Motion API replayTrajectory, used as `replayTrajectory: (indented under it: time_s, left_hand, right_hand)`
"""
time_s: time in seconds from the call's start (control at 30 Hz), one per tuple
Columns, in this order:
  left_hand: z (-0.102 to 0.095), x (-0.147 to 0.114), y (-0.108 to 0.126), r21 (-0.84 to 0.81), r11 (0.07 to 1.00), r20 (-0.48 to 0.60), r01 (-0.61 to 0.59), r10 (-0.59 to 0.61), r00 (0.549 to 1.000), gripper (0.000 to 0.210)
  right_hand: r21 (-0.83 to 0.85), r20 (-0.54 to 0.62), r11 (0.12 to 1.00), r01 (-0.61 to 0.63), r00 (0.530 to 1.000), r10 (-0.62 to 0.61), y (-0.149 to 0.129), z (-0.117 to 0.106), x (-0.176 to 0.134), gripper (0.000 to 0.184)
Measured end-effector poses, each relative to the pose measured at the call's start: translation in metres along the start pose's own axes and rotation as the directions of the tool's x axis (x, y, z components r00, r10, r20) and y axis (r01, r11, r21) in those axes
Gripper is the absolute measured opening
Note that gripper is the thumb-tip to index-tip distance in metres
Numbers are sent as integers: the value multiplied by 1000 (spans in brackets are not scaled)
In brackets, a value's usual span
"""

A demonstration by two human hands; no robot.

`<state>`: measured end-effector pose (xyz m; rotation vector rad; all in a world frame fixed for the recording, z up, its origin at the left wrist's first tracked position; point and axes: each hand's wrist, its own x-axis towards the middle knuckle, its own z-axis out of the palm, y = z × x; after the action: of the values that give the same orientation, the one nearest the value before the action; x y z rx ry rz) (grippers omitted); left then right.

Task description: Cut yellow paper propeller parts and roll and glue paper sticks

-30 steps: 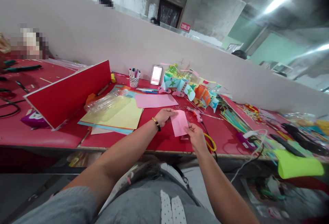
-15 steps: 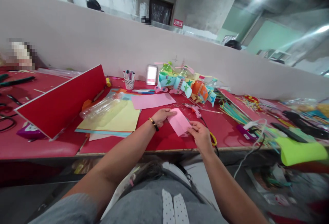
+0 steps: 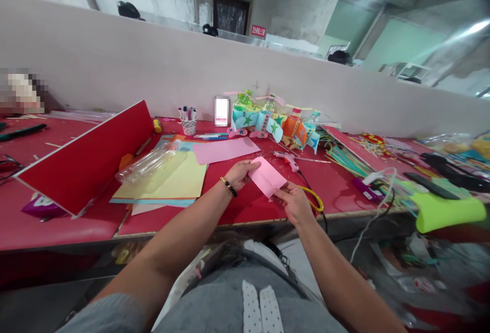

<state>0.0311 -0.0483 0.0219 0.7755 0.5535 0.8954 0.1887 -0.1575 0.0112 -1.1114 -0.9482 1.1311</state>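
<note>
**Pink paper piece [image 3: 267, 176] pinched between left hand [image 3: 238, 174] and right hand [image 3: 296, 203] over the red surface [image 3: 245, 211]**

Along the far side, a long pale partition [image 3: 164, 57]. In front of it, the broad red surface. At left, a red board [image 3: 92, 154] on its long edge. Right of the board, a stack of coloured sheets [image 3: 187, 176], yellow uppermost. At the far middle, a row of bottles [image 3: 249, 120] in blue and orange paper, with narrow paper strips across the tops. Between that row and the left hand, a larger pink sheet [image 3: 229, 150], flat. Across the far left part of the stack, a clear plastic bottle [image 3: 147, 163], on its side.

At the near middle, pinching the paper piece's far left end with the left grip, and its near right end with the right grip; thumb and fingers pressed to the paper in each.

Against the partition, a phone [image 3: 222, 111], screen blurred. To its left, a patterned pen cup [image 3: 189, 127]. Just beyond the paper piece, to the right, a pink glue gun [image 3: 289, 161]. On the left wrist, a dark beaded bracelet [image 3: 228, 186].
</note>
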Motion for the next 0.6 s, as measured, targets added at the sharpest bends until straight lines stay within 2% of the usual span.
replayTrajectory:
  time_s: [0.2,0.37,0.47,0.6]
  left_hand:
    - [1,-1,1,24,1000,15,-9,8,1000,23]
    - [3,-5,1,52,998,0,-29,29,1000,25]
    - [1,-5,2,83,996,-17,-45,47,999,26]
    - [0,-4,3,118,991,-18,-63,66,998,30]
  right_hand:
    - [-89,19,996,-2,1000,4,2,-4,-2,28]
    - [-306,28,950,67,998,-61,0,-9,-7,30]
    - [-505,-12,854,129,988,-156,-9,-26,-10,29]
    - [-757,-68,636,147,951,-301,-19,-67,-10,26]
